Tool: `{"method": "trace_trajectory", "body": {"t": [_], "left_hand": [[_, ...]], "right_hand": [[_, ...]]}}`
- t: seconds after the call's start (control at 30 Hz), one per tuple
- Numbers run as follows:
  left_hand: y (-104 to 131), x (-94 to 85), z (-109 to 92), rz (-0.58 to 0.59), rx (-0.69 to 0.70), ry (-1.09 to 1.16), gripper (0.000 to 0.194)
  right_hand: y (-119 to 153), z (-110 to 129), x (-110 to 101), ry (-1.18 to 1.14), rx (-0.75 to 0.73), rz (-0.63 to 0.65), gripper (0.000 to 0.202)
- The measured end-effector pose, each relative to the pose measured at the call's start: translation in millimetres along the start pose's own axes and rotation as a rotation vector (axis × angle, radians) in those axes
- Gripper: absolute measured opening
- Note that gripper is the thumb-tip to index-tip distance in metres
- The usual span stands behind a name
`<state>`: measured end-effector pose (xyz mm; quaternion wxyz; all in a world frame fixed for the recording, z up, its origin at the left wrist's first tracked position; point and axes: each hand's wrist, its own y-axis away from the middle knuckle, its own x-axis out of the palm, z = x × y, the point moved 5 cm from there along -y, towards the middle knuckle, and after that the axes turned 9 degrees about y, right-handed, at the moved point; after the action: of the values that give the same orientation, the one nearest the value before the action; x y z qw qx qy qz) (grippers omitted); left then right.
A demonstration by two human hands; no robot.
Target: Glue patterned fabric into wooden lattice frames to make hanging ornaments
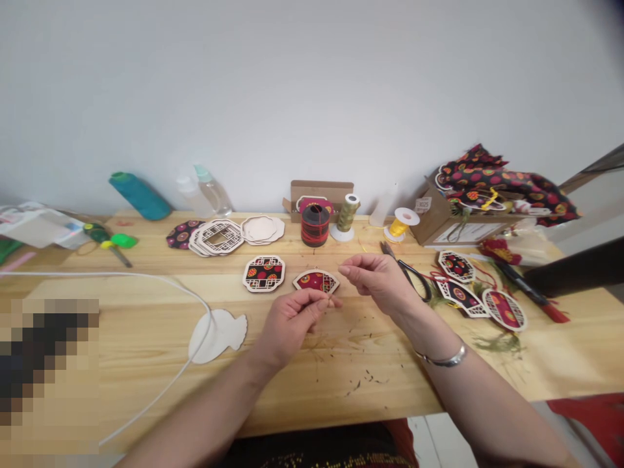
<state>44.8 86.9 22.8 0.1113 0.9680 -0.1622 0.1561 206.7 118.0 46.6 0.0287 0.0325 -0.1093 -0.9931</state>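
Note:
My left hand [295, 323] is closed in a pinch over the middle of the table, just in front of a fan-shaped wooden pendant [312, 281] with red patterned fabric. Thumb and forefinger of my right hand [373, 278] are pressed together to the right of that pendant, a little higher. Whatever lies between the fingertips of either hand is too small to make out. Left of the fan pendant lies a lattice-framed wooden piece [264, 273] with black flowered fabric. Black-handled scissors [414, 279] rest behind my right wrist, partly hidden by it.
Behind stand a spool of dark red cord [314, 227], a green thread spool [347, 214] and a yellow spool [403, 226]. Finished pendants [504, 309] and a fabric-filled box [458, 224] are right. Wooden frames [217, 238], a white cutout [212, 338] and a white cable [195, 351] lie left.

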Motion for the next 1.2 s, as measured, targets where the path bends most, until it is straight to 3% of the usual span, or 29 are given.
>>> {"method": "trace_trajectory", "body": {"t": [0.1, 0.3, 0.43, 0.53, 0.67, 0.87, 1.07, 1.2], "left_hand": [[-5.1, -6.8, 2.4, -0.110, 0.028, 0.172, 0.022], [-7.7, -4.6, 3.3, -0.160, -0.065, 0.356, 0.030], [-5.1, -1.5, 3.3, -0.178, -0.123, 0.375, 0.034], [-4.5, -1.6, 4.2, -0.187, -0.130, 0.380, 0.036], [-4.4, -0.9, 3.6, -0.152, -0.101, 0.335, 0.036], [-3.1, -2.5, 1.5, -0.158, -0.049, 0.256, 0.034], [-3.3, -4.1, 2.2, -0.118, -0.020, 0.213, 0.029], [-3.0, -5.5, 4.5, -0.096, -0.015, 0.177, 0.027]], "right_hand": [[3.2, 11.6, -2.7, 0.181, -0.193, -0.029, 0.017], [24.6, 22.5, 23.3, 0.402, -0.521, 0.251, 0.006], [27.4, 19.0, 30.4, 0.448, -0.639, 0.150, 0.004], [22.5, 15.6, 27.7, 0.428, -0.649, 0.027, 0.001], [18.5, 14.3, 25.1, 0.390, -0.618, -0.020, 0.004], [16.3, 13.0, 25.7, 0.363, -0.537, -0.010, 0.004], [10.6, 5.2, 25.4, 0.260, -0.385, 0.080, 0.010], [8.6, 3.3, 24.0, 0.249, -0.372, 0.090, 0.010]]}}
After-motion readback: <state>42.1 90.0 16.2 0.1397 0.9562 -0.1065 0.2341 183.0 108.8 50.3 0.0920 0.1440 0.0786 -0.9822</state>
